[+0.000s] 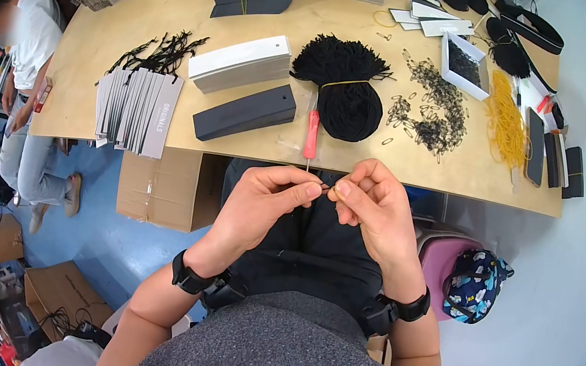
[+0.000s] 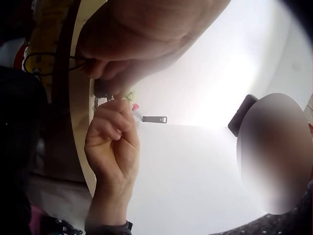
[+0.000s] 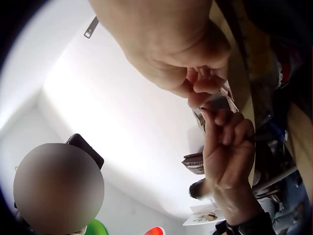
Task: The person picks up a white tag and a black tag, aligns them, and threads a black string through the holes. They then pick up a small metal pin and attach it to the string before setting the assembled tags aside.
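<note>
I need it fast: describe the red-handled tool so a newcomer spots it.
On the table, straight ahead, find the black bundle banded yellow. Just left of it lies the tool, shaft towards the near edge. Its red handle stands out from black and grey neighbours.

The table (image 1: 182, 12) is smooth wood. The red tool handle (image 1: 311, 137) looks like shiny plastic, its rod (image 1: 308, 163) metal. The black cord bundle (image 1: 350, 112) looks like cloth.

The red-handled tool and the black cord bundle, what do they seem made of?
Red-handled tool: probably plastic grip, evenly coloured, perhaps slightly glossy; thin, straight, greyish shaft, likely metal. Black cord bundle: probably textile, matte, with loose strands splaying softly.
</note>
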Tool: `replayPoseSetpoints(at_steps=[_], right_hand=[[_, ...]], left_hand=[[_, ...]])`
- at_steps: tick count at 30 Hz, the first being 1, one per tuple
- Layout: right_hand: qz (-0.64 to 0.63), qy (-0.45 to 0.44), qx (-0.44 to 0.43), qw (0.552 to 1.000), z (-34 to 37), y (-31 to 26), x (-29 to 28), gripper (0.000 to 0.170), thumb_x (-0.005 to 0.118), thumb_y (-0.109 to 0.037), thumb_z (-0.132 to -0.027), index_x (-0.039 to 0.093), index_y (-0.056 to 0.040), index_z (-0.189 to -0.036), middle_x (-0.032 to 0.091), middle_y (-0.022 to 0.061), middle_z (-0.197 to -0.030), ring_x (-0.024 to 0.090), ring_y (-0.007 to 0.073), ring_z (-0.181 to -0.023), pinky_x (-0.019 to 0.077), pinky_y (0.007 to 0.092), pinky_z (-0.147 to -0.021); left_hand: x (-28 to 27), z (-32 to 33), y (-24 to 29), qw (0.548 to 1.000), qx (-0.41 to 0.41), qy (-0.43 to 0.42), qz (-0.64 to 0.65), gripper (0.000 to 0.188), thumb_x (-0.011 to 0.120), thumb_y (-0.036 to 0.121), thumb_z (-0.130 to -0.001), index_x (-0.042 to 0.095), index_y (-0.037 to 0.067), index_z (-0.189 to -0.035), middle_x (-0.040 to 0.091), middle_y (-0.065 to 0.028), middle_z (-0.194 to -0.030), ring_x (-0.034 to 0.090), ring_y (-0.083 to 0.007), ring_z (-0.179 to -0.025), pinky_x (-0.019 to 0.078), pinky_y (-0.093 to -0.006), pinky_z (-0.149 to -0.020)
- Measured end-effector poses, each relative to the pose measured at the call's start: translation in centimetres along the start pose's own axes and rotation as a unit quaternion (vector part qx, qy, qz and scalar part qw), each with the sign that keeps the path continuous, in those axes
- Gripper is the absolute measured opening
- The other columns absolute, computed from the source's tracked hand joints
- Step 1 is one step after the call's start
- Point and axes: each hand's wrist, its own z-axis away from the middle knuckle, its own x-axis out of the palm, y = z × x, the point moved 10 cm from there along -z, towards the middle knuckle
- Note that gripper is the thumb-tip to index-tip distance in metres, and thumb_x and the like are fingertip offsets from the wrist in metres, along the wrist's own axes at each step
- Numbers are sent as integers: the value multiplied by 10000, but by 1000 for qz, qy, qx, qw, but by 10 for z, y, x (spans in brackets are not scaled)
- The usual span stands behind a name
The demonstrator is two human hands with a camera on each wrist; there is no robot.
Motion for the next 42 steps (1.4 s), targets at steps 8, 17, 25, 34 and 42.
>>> replayPoseSetpoints(at_steps=[8,17,25,34,42], right_hand=[[9,-18,44,999,4,5,4,163,676,-97,-943,530,-48,-996,650,47,-840,573,64,-645,438,183,-559],[386,-17,-197,901,27,-67,29,215,743,-64,-851,675,-43,-1053,543,37,-897,548,97,-702,451,259,-614],[448,-59,-201,869,22,-61,33,144,740,-80,-846,650,-40,-950,546,73,-881,614,192,-718,489,312,-628],[525,40,-345,777,30,-77,36,144,737,-26,-787,613,-42,-860,541,84,-831,600,254,-679,483,354,-578],[475,20,-332,815,41,-58,50,125,736,-39,-808,623,-35,-861,548,87,-797,579,247,-637,477,330,-580]], left_hand=[[0,-1,1,999,8,-16,-30,189,714,104,-923,723,-30,-1056,713,-37,-914,606,-81,-824,487,-221,-757],[4,2,-9,997,-47,-54,17,181,704,109,-930,722,-43,-1027,697,-37,-889,572,-76,-782,474,-225,-725],[13,4,-3,991,-21,-120,-46,169,712,118,-924,728,-4,-1039,668,-19,-876,559,-67,-808,462,-215,-729],[4,15,-21,984,-100,-83,122,165,657,128,-964,692,14,-1078,640,-29,-859,457,-39,-689,360,-211,-595],[2,15,17,993,114,4,-42,146,716,43,-892,745,20,-1034,653,-23,-894,537,-80,-712,424,-226,-620]])
